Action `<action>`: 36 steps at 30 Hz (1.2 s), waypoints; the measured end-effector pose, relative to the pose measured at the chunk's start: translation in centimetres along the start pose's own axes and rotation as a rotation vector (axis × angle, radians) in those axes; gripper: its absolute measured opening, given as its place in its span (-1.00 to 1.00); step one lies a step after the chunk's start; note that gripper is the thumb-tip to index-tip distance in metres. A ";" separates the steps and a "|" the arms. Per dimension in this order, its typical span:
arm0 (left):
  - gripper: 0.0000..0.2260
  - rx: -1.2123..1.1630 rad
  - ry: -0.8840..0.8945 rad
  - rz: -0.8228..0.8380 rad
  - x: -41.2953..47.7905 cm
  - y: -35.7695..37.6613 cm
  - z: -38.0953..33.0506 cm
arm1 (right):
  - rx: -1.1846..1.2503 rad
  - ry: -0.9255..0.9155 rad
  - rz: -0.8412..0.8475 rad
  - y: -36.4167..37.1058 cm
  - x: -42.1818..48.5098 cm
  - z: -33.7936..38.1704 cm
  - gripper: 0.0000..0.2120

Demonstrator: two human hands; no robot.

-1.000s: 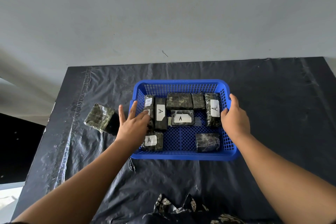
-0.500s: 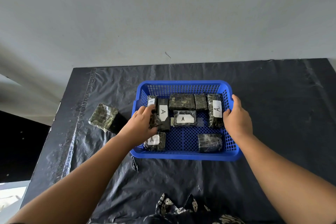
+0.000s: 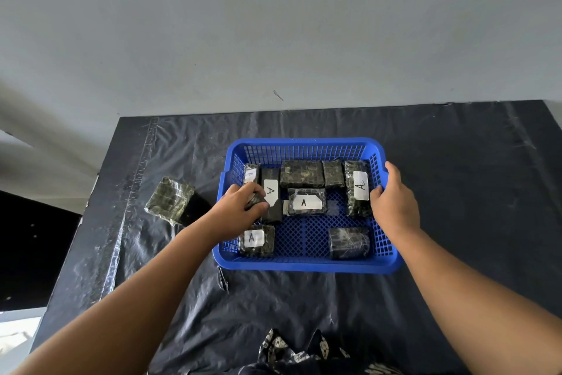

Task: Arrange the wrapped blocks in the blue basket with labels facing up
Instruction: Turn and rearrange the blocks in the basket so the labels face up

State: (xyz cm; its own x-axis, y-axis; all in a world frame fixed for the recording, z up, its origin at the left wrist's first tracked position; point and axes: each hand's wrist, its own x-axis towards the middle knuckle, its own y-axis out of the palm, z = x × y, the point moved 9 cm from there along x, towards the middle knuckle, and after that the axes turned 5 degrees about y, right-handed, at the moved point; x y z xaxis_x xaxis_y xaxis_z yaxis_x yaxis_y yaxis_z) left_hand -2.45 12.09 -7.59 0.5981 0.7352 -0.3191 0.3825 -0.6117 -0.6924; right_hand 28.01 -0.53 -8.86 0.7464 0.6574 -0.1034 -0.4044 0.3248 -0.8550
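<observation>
The blue basket (image 3: pixel 304 263) sits mid-table and holds several dark wrapped blocks. Some show white "A" labels face up, such as the centre block (image 3: pixel 305 202), the right block (image 3: pixel 358 187) and the front-left block (image 3: pixel 257 240). Others show no label: the two along the back wall (image 3: pixel 301 173) and the front-right one (image 3: pixel 349 242). My left hand (image 3: pixel 240 207) is inside the basket at its left side, fingers closed around a small wrapped block (image 3: pixel 254 199) that is mostly hidden. My right hand (image 3: pixel 395 207) grips the basket's right rim.
One wrapped block (image 3: pixel 169 200) lies outside the basket on the black plastic sheet (image 3: pixel 456 177), to the left. The table's left edge drops off near it. A grey wall rises behind. Patterned cloth (image 3: pixel 292 353) shows at the bottom edge.
My left hand went from lying flat with spread fingers at the basket's left side to closing around a small block there. The right hand stayed on the rim.
</observation>
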 end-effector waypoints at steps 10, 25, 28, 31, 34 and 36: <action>-0.40 0.357 0.066 -0.017 0.6 2.0 -0.1 | -0.005 -0.020 -0.014 -0.1 0.0 0.0 -0.49; -0.53 0.541 0.056 0.250 0.5 3.7 1.3 | 0.009 -0.016 -0.015 0.0 0.1 -0.1 -0.50; -0.57 0.554 0.015 0.309 0.5 4.2 1.5 | 0.009 -0.017 -0.021 0.0 0.1 -0.1 -0.50; -0.60 0.568 0.040 0.287 0.7 4.1 1.4 | 0.012 -0.016 -0.029 0.0 0.1 -0.2 -0.50; -0.65 0.554 0.034 0.257 0.9 3.9 1.4 | 0.015 -0.010 -0.026 0.0 0.2 -0.2 -0.50; -0.72 0.576 0.003 0.238 1.1 3.5 1.6 | 0.014 -0.005 -0.026 0.0 0.2 -0.2 -0.50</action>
State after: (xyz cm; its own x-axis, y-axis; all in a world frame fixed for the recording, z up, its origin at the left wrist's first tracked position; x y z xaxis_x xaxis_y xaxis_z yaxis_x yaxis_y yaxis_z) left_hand -1.57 11.22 -11.35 0.6224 0.5970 -0.5061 -0.2024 -0.5019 -0.8409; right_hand 28.28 -0.57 -8.98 0.7544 0.6517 -0.0785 -0.3921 0.3515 -0.8502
